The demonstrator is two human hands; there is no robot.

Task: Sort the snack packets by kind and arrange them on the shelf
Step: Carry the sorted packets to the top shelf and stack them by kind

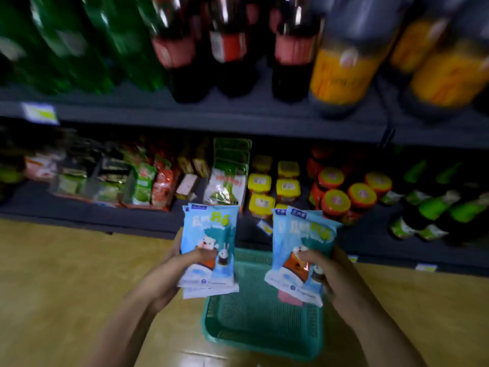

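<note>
the left hand (169, 271) and right hand (336, 276) each pinch a small stack of blue snack packets (209, 245) above a green basket (262, 337) before the shelf (148, 215).

No text can be read with certainty: the print on the blue snack packets (209, 242), bottle labels (295, 50) and shelf price tags (39, 112) is blurred
</note>
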